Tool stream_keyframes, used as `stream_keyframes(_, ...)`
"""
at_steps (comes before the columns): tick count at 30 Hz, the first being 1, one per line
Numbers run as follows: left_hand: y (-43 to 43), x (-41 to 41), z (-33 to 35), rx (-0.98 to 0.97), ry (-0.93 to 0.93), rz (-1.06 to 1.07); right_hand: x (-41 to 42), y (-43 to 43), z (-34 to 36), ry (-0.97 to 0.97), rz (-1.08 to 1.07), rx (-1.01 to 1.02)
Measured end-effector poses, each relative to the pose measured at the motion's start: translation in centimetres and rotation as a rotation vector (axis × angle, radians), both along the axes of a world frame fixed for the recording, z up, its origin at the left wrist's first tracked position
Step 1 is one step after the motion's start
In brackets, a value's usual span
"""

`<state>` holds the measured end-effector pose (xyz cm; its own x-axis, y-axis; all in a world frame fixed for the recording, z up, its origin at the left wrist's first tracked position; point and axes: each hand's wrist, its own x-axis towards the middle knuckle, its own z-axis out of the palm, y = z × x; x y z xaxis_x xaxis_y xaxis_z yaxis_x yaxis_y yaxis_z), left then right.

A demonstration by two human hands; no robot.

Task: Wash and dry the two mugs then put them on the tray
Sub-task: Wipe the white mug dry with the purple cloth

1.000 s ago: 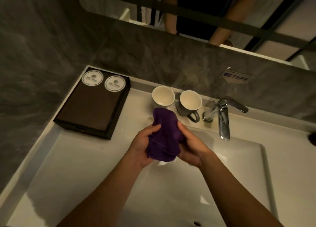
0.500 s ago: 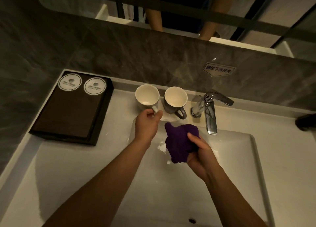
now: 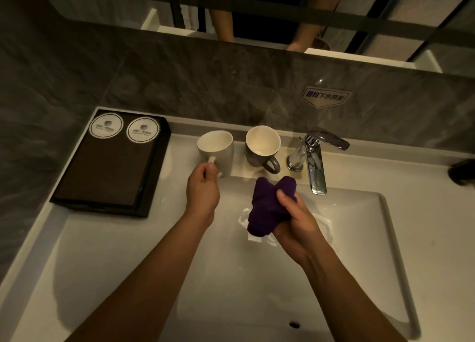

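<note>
The white mug (image 3: 216, 148) is on the far ledge of the washbasin counter, mouth up, just right of the tray. The left hand (image 3: 203, 191) grasps it by the handle, with fingers and thumb pinched around the handle on the mug's near side. Whether the mug's base rests on the ledge or is lifted I cannot tell. The grey mug (image 3: 261, 148) stands upright just to the right of it, a small gap between them, its handle pointing near and right toward the chrome faucet (image 3: 314, 161).

The right hand (image 3: 294, 229) is clenched around a bunched purple cloth (image 3: 267, 209), held over the far part of the white basin (image 3: 128, 264), near the grey mug and below the faucet's spout. Wet patches shine on the basin floor beneath the cloth.

The dark rectangular tray (image 3: 110, 172) lies on the counter at the far left, with two round paper coasters (image 3: 106, 126) side by side at its far end. A label with printed characters (image 3: 326, 96) is stuck to the grey stone wall behind the faucet, with a mirror (image 3: 359, 4) above it.
</note>
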<state>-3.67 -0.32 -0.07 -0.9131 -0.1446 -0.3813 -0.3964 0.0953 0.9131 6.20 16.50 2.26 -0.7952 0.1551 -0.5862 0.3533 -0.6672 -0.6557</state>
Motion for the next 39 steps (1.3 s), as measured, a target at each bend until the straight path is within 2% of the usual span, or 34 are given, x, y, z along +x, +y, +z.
stream_keyframes(4,-1.7,2.5,1.2,0.095,-0.073,-0.046,-0.9,-2.1,1.5,0.124,0.078,0.256)
stream_keyframes(11,-1.9,6.9,3.8,0.22,-0.127,-0.171,-0.6,-5.3,1.6,0.321,0.428,0.869)
stream_keyframes(14,-1.8,7.9,4.8,0.197,-0.124,-0.221,-0.5,-4.8,0.2,0.355,0.372,1.183)
stream_keyframes(15,-1.8,8.2,5.2,0.176,-0.125,-0.246,-0.6,-4.7,0.4,0.369,0.316,1.197)
stream_keyframes(18,-1.3,9.0,6.1,0.106,-0.118,-0.333,-1.0,-4.7,1.2,0.326,0.211,1.045)
stream_keyframes(21,-0.9,9.3,6.8,0.036,-0.073,-0.361,-1.3,-4.5,1.6,0.303,0.177,1.075)
stream_keyframes(24,-1.0,9.1,7.3,0.084,-0.058,-0.339,-1.1,-4.3,1.4,0.281,0.124,0.967)
stream_keyframes(28,-1.4,8.9,7.8,0.196,-0.081,-0.334,-1.7,-3.2,2.4,0.107,0.118,0.878)
stream_keyframes(32,-2.0,8.6,7.9,0.328,-0.132,-0.332,-0.1,-1.2,3.0,-0.007,0.137,0.324)
stream_keyframes(34,-1.9,8.3,7.6,0.377,-0.189,-0.287,0.5,-1.2,2.8,-0.014,0.092,0.358)
stream_keyframes(36,-1.5,7.9,7.4,0.424,-0.246,-0.233,1.2,-2.3,2.6,0.037,0.083,0.542)
stream_keyframes(39,-0.6,8.1,7.7,0.483,-0.29,-0.189,2.9,-3.4,2.5,0.177,0.223,1.04)
